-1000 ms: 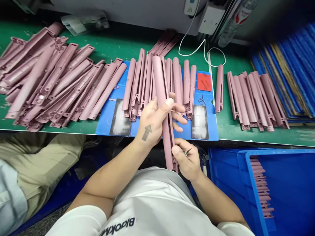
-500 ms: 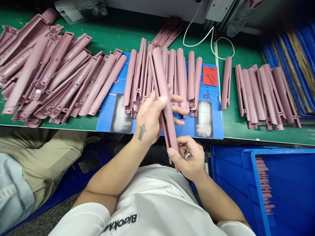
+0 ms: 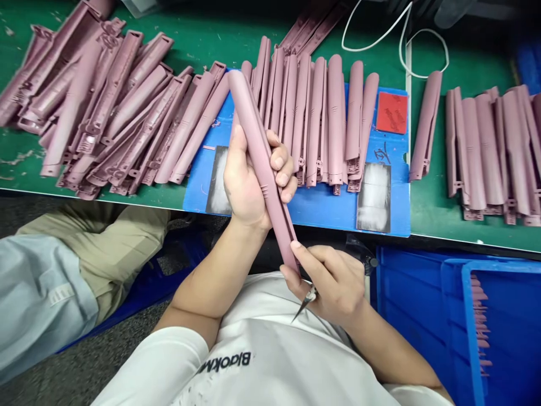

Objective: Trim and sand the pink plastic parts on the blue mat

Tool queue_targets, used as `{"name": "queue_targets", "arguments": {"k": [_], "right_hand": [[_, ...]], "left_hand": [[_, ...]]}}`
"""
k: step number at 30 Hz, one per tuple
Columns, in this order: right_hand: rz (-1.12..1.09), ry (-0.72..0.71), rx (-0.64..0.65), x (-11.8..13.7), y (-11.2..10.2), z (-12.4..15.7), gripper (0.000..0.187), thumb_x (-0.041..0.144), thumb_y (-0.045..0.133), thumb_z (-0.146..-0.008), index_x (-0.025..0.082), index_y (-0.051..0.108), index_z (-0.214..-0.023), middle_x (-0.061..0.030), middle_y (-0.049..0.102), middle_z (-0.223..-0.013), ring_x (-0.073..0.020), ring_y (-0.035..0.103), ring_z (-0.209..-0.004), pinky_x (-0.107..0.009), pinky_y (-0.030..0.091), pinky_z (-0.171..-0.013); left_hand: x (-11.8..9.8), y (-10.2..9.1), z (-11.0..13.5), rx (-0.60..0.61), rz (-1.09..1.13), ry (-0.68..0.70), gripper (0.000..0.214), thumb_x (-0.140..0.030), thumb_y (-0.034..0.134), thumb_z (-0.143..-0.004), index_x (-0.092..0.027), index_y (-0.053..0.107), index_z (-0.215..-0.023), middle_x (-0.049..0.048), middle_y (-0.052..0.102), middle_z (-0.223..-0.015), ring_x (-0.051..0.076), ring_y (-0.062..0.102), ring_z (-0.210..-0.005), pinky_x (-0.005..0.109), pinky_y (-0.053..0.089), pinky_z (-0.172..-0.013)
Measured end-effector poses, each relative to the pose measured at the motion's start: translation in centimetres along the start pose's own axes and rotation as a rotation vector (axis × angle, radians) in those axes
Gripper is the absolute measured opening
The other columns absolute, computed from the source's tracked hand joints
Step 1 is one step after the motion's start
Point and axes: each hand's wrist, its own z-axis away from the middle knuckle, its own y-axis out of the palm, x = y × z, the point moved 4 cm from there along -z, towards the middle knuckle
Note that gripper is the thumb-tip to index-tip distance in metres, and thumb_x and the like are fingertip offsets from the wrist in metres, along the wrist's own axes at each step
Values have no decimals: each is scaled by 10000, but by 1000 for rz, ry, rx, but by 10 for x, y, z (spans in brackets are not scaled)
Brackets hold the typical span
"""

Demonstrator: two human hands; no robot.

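My left hand (image 3: 253,180) grips a long, dusky-pink moulded plastic part (image 3: 262,169), which runs diagonally past the palm. My right hand (image 3: 333,282) pinches a small craft knife (image 3: 307,301) with its blade pointing down and left. The fingertips of my right hand rest at the lower end of the pink part. Many matching parts lie in rows on a blue mat (image 3: 321,211), just beyond my left hand.
A loose pile of pink parts (image 3: 105,113) and another group (image 3: 490,152) lie on the green bench (image 3: 203,28). A blue crate (image 3: 422,316) stands at lower right. A seated person's khaki-clad leg (image 3: 105,248) shows at left.
The view has tilted down, shifting the bench upward. The pink part now leans with its top to the left, and my right hand has turned the knife blade down and left.
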Motion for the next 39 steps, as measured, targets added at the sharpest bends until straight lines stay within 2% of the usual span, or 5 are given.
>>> {"name": "queue_targets", "arguments": {"k": [10,15,21,29,39], "right_hand": [[-109,-87,56,2,0,-4,301,247,734,-1022,157,720,-1308,-16,750,-816,-135,666,-649,-306,467,-575],[-285,76,175,-19,-9,-14,390,552,682,-1066,184,645,-1189,20,658,-758,-144,616,-602,-309,475,-582],[-97,30,227,-42,-13,-39,117,177,516,-1118,200,631,-1108,-56,733,-897,-207,674,-788,-359,535,-768],[-4,-46,134,-45,2,-53,158,159,656,-1076,238,754,-1171,-59,777,-975,-213,680,-856,-367,522,-800],[15,-142,246,-34,-4,-38,227,93,626,-1039,261,762,-1111,-29,767,-948,-179,616,-801,-361,394,-691]], "left_hand": [[-5,-4,1,-16,-231,-19,636,-873,455,-993,-265,575,-853,-16,376,-643,131,292,-499,237,264,-349],[0,-6,1,-19,-126,-82,623,-796,373,-1073,-254,576,-843,-36,328,-645,132,231,-482,258,261,-365],[11,-4,1,51,-18,-152,739,-750,177,-1123,-216,562,-790,-36,355,-596,107,395,-468,257,472,-511],[12,-3,2,68,-119,-114,769,-867,268,-1054,-216,560,-767,-26,384,-564,130,533,-515,288,562,-585],[11,-7,-3,26,-134,-107,745,-861,291,-1060,-219,545,-782,-32,367,-575,131,541,-535,287,551,-596]]}}
